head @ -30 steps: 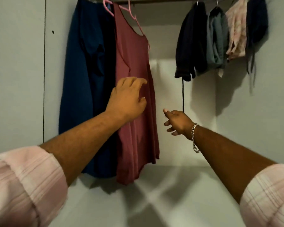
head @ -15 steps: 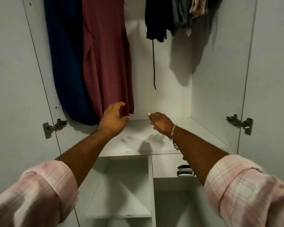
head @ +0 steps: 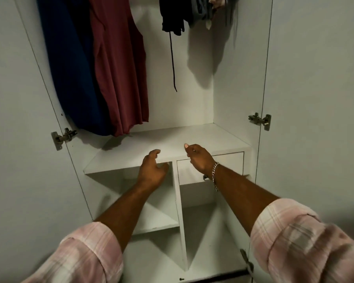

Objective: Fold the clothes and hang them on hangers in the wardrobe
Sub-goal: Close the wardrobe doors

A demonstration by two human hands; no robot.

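Observation:
A maroon sleeveless top point(head: 121, 70) hangs in the open white wardrobe point(head: 229, 78), beside a dark blue garment point(head: 70, 66) on its left. Several dark and grey clothes point(head: 184, 15) hang at the upper right, a black cord dangling below them. Both of my hands are held low in front of the shelf edge, well below the hanging clothes. My left hand point(head: 152, 170) is empty with fingers loosely curled and apart. My right hand point(head: 198, 158), with a chain bracelet on its wrist, is also empty, fingers bent. The hangers and rail are out of view.
A white shelf point(head: 202, 139) lies under the hanging clothes. Below it are open compartments point(head: 151, 211) on the left and a drawer point(head: 229, 160) on the right. Both doors stand open, with metal hinges point(head: 62, 136) at each side.
My left hand let go of the maroon top and both hands dropped down to the shelf edge. The view tilted downward, so the rail and hangers left the frame.

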